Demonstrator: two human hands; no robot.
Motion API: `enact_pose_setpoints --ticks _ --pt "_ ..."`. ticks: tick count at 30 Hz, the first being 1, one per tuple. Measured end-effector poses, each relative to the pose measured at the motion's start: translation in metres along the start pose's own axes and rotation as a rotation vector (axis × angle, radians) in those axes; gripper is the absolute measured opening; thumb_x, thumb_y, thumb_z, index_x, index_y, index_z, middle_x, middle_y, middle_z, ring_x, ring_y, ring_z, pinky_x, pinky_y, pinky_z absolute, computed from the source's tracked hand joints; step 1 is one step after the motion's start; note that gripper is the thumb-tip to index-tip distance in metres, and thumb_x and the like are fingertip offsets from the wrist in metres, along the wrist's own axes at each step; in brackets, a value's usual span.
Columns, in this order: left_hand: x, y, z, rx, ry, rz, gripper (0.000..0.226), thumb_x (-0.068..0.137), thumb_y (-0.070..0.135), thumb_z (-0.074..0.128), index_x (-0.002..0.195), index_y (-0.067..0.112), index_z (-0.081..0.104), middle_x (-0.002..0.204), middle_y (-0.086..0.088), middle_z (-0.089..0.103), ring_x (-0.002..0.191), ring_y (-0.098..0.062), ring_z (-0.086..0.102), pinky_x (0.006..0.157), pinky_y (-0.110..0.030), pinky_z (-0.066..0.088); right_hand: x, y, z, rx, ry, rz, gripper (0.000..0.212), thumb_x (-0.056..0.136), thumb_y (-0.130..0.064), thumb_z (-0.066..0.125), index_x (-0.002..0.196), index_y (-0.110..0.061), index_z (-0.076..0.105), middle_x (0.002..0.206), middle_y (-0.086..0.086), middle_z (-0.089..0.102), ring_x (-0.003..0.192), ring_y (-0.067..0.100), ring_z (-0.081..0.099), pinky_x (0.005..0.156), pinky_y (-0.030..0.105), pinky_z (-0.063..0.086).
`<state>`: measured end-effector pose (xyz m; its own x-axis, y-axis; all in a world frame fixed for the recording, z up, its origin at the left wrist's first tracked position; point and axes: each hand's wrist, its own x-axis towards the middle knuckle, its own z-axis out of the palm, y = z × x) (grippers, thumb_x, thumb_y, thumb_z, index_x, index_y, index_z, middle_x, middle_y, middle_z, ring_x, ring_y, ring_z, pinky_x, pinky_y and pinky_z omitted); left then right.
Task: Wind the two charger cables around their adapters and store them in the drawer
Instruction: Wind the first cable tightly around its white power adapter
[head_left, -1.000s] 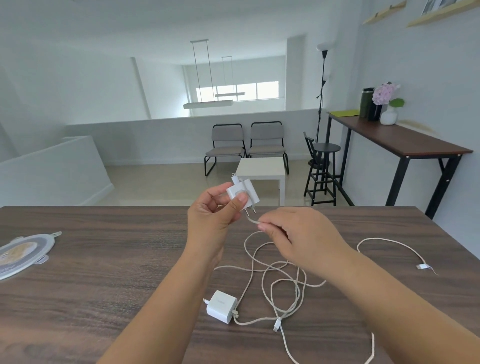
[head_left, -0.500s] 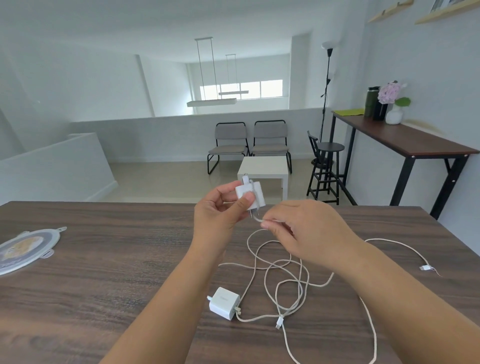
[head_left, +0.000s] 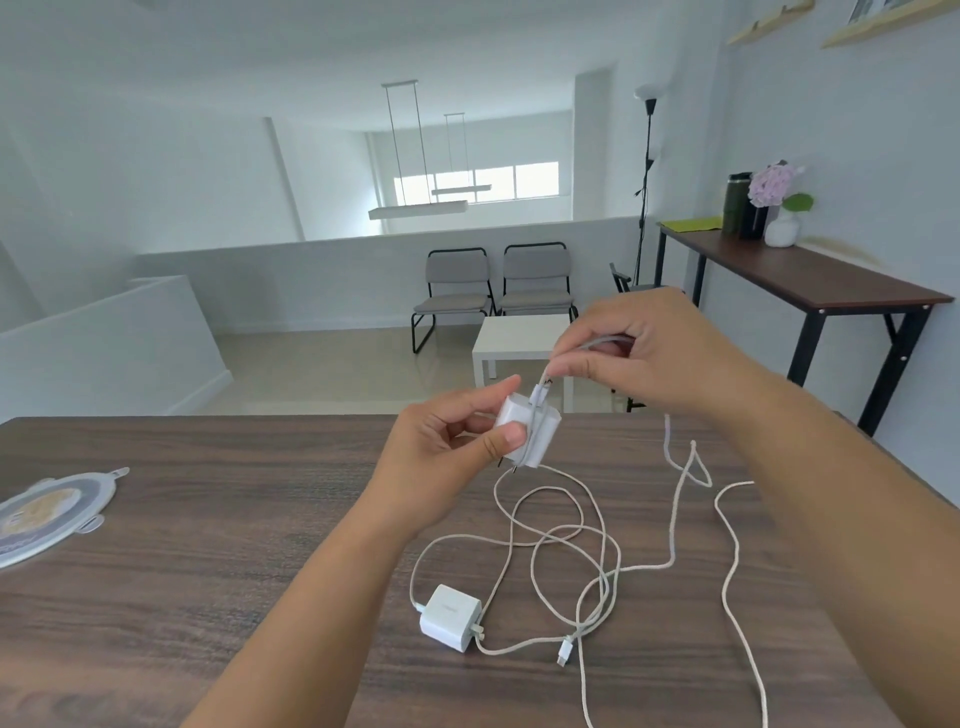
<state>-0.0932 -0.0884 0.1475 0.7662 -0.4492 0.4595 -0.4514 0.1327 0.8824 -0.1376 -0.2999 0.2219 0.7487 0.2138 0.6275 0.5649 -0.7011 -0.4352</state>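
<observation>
Above table (head_left: 208, 519), left grip (head_left: 447, 441) pinches adapter (head_left: 527, 426) (cable-wrapped).

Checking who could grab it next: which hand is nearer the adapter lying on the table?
Left. The left hand is above and just behind the adapter; the right hand is higher, farther right.

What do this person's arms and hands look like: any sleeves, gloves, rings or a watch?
Both forearms are bare as far as the picture shows, with no sleeve in view. The left hand and right hand wear no gloves, and no ring, watch or bracelet shows on either. Fingernails look short and unpainted.
</observation>
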Motion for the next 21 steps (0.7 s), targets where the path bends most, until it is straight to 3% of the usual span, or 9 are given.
enact_pose_setpoints --ticks 3,6,9,10,13,16,18,21 --pt "0.002 0.006 0.0 -0.074 -0.044 0.024 0.039 0.074 0.011 0.076 0.11 0.028 0.072 0.082 0.005 0.074 0.073 -0.006 0.065 0.073 -0.021 0.053 0.004 0.01 0.007 0.278 0.046 0.078 0.016 0.072 -0.034 0.075 0.083 -0.024 0.076 0.082 0.002 0.075 0.081 0.034 0.067 0.077 0.04 0.055" --pt "0.006 0.012 0.002 -0.202 -0.057 0.037 0.043 0.072 0.001 0.075 0.107 0.026 0.074 0.082 0.005 0.075 0.073 -0.006 0.065 0.069 -0.021 0.054 0.001 0.024 0.025 0.509 0.065 0.165 0.02 0.074 -0.026 0.071 0.09 -0.016 0.075 0.089 0.002 0.076 0.088 0.022 0.07 0.084 0.029 0.055" --pt "0.011 0.012 0.007 -0.325 -0.063 0.022 0.042 0.065 0.017 0.085 0.105 0.026 0.076 0.093 0.001 0.075 0.081 -0.012 0.067 0.069 -0.026 0.056 -0.011 0.033 0.051 0.667 0.135 0.253 0.025 0.078 -0.022 0.066 0.099 -0.01 0.074 0.095 0.003 0.076 0.094 0.016 0.07 0.088 0.029 0.052" --pt "0.014 0.01 0.009 -0.36 -0.035 0.003 0.042 0.065 0.018 0.086 0.106 0.024 0.075 0.096 -0.002 0.074 0.084 -0.015 0.067 0.068 -0.027 0.056 -0.016 0.032 0.058 0.671 0.156 0.274 0.025 0.081 -0.02 0.064 0.102 -0.009 0.073 0.09 -0.003 0.077 0.09 0.009 0.07 0.084 0.024 0.052" --pt "0.025 0.003 0.018 -0.442 0.088 -0.053 0.035 0.076 0.008 0.078 0.11 0.017 0.073 0.11 -0.018 0.059 0.091 -0.023 0.063 0.07 -0.03 0.057 -0.03 0.029 0.075 0.534 0.2 0.326 0.02 0.091 -0.01 0.058 0.106 -0.016 0.071 0.059 -0.028 0.063 0.063 -0.013 0.058 0.062 0.004 0.041" --pt "0.034 0.001 0.025 -0.513 0.2 -0.076 0.048 0.072 0.01 0.072 0.119 0.01 0.066 0.11 -0.014 0.061 0.084 -0.015 0.066 0.067 -0.022 0.057 -0.047 0.029 0.09 0.357 0.241 0.329 0.026 0.09 -0.016 0.063 0.102 -0.037 0.069 0.075 -0.039 0.065 0.082 -0.016 0.062 0.075 0.002 0.042" --pt "0.038 -0.001 0.025 -0.516 0.267 -0.091 0.052 0.073 0.011 0.071 0.124 0.007 0.063 0.104 -0.005 0.068 0.08 -0.01 0.069 0.065 -0.018 0.056 -0.056 0.03 0.093 0.206 0.25 0.283 0.027 0.089 -0.019 0.064 0.104 -0.04 0.07 0.088 -0.033 0.069 0.092 -0.009 0.064 0.082 0.009 0.047" --pt "0.041 -0.008 0.025 -0.506 0.315 -0.128 0.044 0.082 0.007 0.068 0.125 0.006 0.062 0.096 -0.004 0.067 0.074 -0.007 0.068 0.063 -0.017 0.055 -0.063 0.034 0.083 -0.062 0.202 0.197 0.023 0.092 -0.029 0.056 0.108 -0.039 0.069 0.085 -0.008 0.074 0.08 0.008 0.066 0.074 0.03 0.053"
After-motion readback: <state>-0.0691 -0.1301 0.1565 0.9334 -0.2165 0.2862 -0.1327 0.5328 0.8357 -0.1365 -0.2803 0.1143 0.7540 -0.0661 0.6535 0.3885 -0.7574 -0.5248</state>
